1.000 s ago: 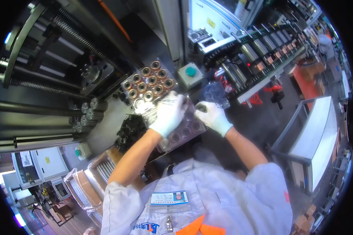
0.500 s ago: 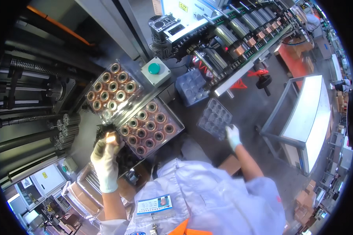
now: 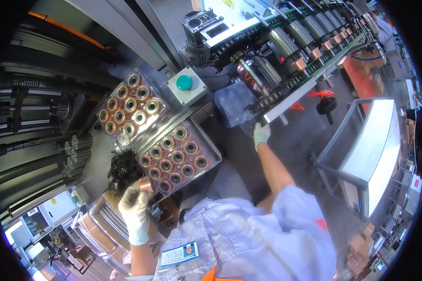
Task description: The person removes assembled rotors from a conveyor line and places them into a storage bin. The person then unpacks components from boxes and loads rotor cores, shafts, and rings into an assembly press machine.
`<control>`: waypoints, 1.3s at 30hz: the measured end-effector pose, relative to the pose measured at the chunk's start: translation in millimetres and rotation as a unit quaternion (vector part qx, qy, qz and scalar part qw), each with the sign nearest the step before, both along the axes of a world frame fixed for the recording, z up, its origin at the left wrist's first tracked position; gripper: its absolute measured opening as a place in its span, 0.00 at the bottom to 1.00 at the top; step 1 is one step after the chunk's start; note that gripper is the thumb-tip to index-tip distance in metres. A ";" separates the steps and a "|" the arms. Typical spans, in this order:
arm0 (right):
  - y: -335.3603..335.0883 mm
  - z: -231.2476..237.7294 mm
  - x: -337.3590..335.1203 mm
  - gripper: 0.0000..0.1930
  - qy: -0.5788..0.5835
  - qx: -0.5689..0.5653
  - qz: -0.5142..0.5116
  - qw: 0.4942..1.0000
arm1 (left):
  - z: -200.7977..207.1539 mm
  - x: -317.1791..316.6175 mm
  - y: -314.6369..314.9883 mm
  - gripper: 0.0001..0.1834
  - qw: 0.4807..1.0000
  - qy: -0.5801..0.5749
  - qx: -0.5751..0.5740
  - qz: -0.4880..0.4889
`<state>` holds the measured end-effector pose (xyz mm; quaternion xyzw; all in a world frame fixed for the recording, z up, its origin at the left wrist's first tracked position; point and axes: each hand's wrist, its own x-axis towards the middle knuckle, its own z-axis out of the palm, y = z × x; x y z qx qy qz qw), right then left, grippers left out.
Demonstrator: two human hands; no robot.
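My left hand (image 3: 135, 210), in a white glove, is closed on a copper commutator (image 3: 146, 184) beside the near corner of a clear tray. This lower clear tray (image 3: 215, 158) carries rows of copper commutators with toothed rims. Against its far left side sits a second clear tray (image 3: 163, 112), filled the same way. My right hand (image 3: 261, 134), also gloved, reaches forward with its fingers closed at the edge of a clear plastic tray (image 3: 237, 104). That tray is smeared by motion over a stack of similar trays, so its cells are hard to make out.
A grey box with a green push button (image 3: 184, 83) stands behind the filled trays. Beyond it runs a conveyor (image 3: 286, 105) carrying metal cylinders with copper ends. Machine rods and springs (image 3: 33, 84) fill the left. A white-topped frame table (image 3: 368, 154) stands right.
My right hand has moved forward and left, bringing the clear plastic tray from the open floor area to the stack. My left hand, with the commutator, has drawn back toward me.
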<state>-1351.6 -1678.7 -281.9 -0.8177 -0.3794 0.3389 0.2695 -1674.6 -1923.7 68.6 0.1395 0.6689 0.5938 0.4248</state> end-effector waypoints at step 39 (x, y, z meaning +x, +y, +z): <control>70.8 -26.4 -55.6 0.21 -0.468 0.088 0.693 0.541 | -11.0 79.4 -179.1 0.13 0.971 0.089 -0.138 0.173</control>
